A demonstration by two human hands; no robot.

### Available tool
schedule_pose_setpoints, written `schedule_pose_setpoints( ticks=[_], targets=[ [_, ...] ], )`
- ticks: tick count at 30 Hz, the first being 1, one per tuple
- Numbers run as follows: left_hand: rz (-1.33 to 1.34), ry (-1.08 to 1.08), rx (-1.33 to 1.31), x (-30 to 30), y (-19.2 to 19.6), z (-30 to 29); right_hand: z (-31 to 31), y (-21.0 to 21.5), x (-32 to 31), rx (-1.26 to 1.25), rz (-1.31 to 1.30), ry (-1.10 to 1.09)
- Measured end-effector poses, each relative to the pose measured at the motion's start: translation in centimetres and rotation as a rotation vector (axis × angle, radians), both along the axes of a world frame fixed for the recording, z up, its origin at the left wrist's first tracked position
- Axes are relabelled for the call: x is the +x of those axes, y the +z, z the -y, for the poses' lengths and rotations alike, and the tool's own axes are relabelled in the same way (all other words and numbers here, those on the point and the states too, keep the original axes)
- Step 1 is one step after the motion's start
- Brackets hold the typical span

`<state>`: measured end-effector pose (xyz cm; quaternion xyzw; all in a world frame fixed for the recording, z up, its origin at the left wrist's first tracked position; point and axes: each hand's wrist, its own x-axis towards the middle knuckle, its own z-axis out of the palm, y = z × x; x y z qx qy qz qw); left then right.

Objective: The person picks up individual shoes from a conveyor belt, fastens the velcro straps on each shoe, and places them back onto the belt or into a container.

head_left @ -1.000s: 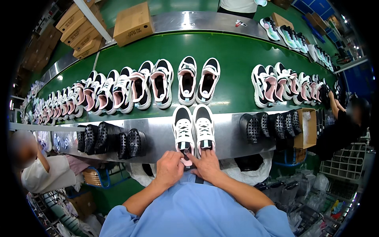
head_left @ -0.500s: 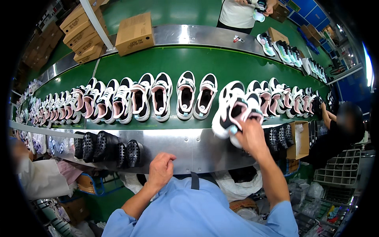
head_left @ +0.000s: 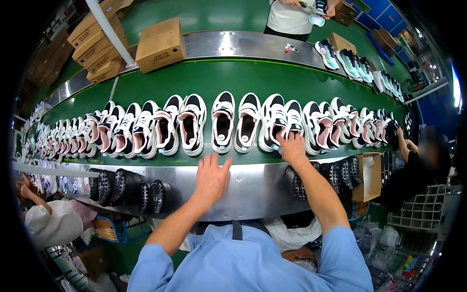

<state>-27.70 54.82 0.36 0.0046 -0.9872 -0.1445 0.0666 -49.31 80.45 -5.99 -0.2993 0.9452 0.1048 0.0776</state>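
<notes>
My right hand (head_left: 293, 148) reaches forward with its fingers closed on the heels of a pair of white, black and pink sneakers (head_left: 274, 104), which stand side by side on the green belt (head_left: 165, 80). Just left of them is another such pair (head_left: 223, 109), toes pointing away, untouched. My left hand (head_left: 212, 177) is held over the metal ledge (head_left: 243, 194) near the belt's close edge. Its fingers are spread and it holds nothing.
Similar sneakers (head_left: 192, 124) line the belt on both sides. Black studded, shoe-shaped pieces (head_left: 125, 187) stand on the ledge, left and right, beside an open carton (head_left: 368, 177). Brown boxes (head_left: 160, 46) and mint sneakers (head_left: 327, 54) sit across the belt. Other people work nearby.
My right hand has set the pair of sneakers, tilted and raised before, down on the belt in the row. My left hand has moved forward and opened out from a loose curl.
</notes>
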Motion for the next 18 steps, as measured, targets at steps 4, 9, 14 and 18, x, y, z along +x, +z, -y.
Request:
schedule_pose_setpoints(
  ticks=[4,9,14,18],
  targets=[
    [0.285,-0.015,-0.203,-8.6,-3.2,0.5,0.4,8.0,7.5,-0.376,0.186,-0.048],
    [0.486,0.072,-0.029,-13.9,-8.1,1.0,-6.0,11.7,17.0,-0.894,0.539,-0.299],
    [0.392,-0.012,0.035,-10.0,-3.2,-0.4,-12.1,12.2,20.5,-1.155,0.312,-0.874],
    [0.494,-0.023,-0.038,-0.1,-0.9,-4.3,-11.4,9.1,22.1,-1.213,0.461,-0.825]
  ],
)
